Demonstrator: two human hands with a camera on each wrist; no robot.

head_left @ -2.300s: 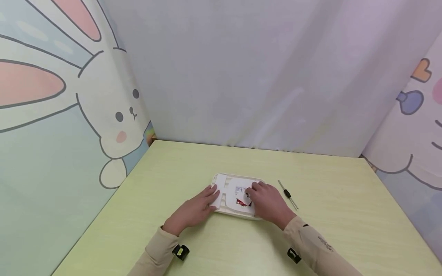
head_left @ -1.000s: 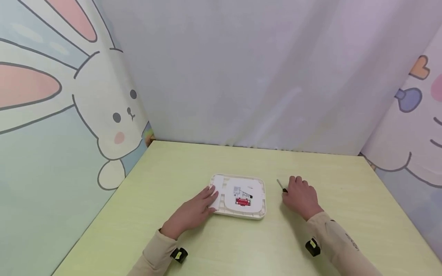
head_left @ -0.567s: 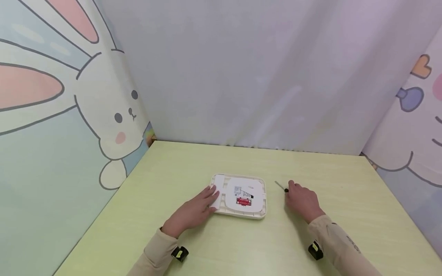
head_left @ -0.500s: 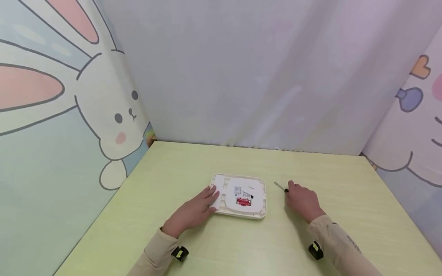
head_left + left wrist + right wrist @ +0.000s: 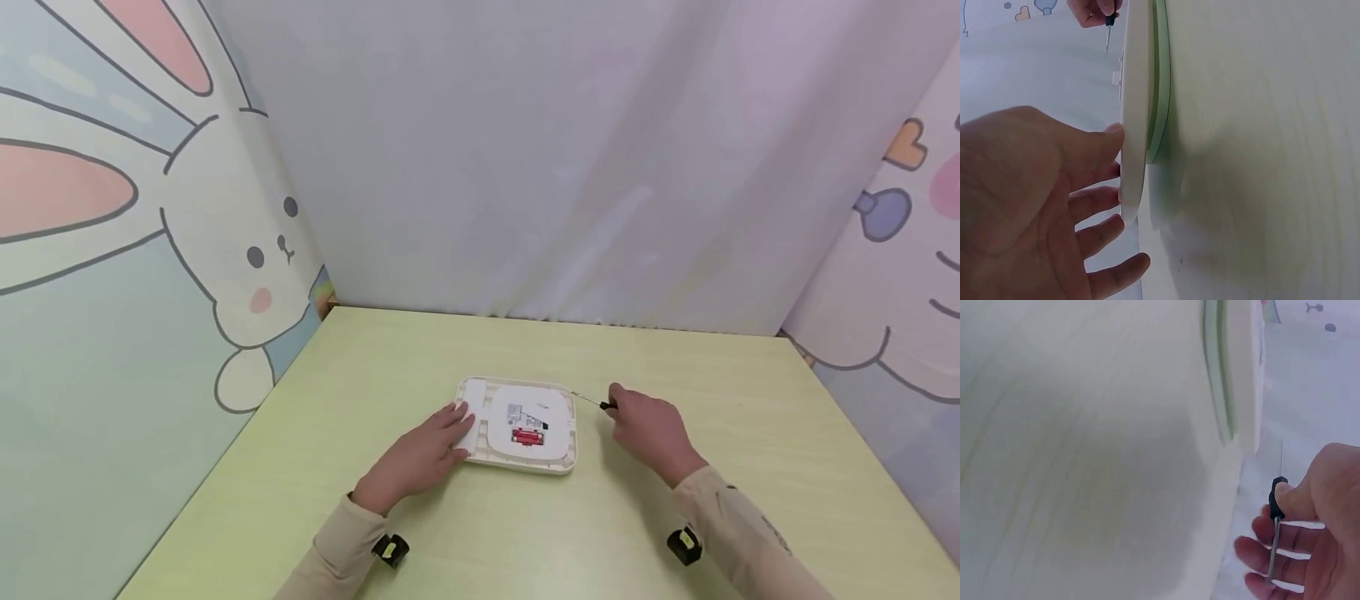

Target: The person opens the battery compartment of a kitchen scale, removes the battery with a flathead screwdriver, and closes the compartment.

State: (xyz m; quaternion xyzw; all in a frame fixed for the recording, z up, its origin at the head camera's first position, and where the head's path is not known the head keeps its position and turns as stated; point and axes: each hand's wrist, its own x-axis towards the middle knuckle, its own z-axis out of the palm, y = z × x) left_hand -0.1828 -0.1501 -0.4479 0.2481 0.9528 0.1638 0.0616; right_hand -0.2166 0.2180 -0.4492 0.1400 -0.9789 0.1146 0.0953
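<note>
A flat white device (image 5: 558, 425) with rounded corners lies on the table, its ribbed underside up. Red batteries (image 5: 528, 437) show in a slot of its raised middle panel, below a printed label. My left hand (image 5: 420, 458) rests on the device's left end, fingers extended over the white strip there; the left wrist view shows thumb and fingertips along its edge. My right hand (image 5: 656, 433) pinches a slim screwdriver (image 5: 1278, 497) by its black grip between thumb and fingers. The screwdriver's thin shaft points left, its tip close to the device's upper right corner in the head view.
The pale yellow-green table (image 5: 480, 533) extends around the device on every side. A plain light curtain (image 5: 540, 167) hangs behind its far edge, and rabbit-print cloth (image 5: 240, 217) stands at the left. A green layer (image 5: 1161, 81) shows beneath the device's white body.
My right hand has left the device, picked the screwdriver up off the table and carried its tip left to the device's upper right corner. The batteries became fully visible. My left hand has stayed put.
</note>
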